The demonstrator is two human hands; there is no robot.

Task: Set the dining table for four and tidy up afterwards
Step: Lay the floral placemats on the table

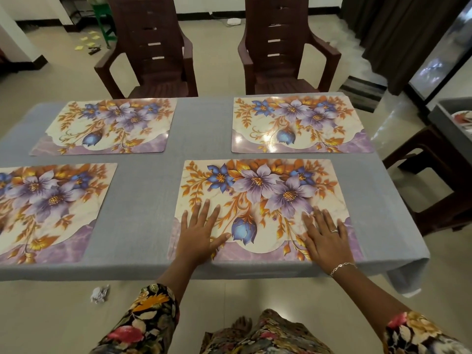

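Observation:
Several floral placemats lie on the grey tablecloth (pixel 143 200). The near right placemat (pixel 260 190) has both my hands flat on it. My left hand (pixel 201 233) presses its lower left part, fingers spread. My right hand (pixel 325 238), wearing a ring and a bracelet, presses its lower right part. Neither hand holds anything. The near left placemat (pixel 51 208) runs off the left edge of the view. The far left placemat (pixel 107 126) and far right placemat (pixel 298 123) lie along the far edge.
Two dark brown plastic chairs (pixel 150 49) (pixel 283 47) stand behind the table. A brown stool (pixel 434 159) is at the right, beside a grey tub holding plates (pixel 462 118). Crumpled paper (pixel 100 293) lies on the floor near the table's front edge.

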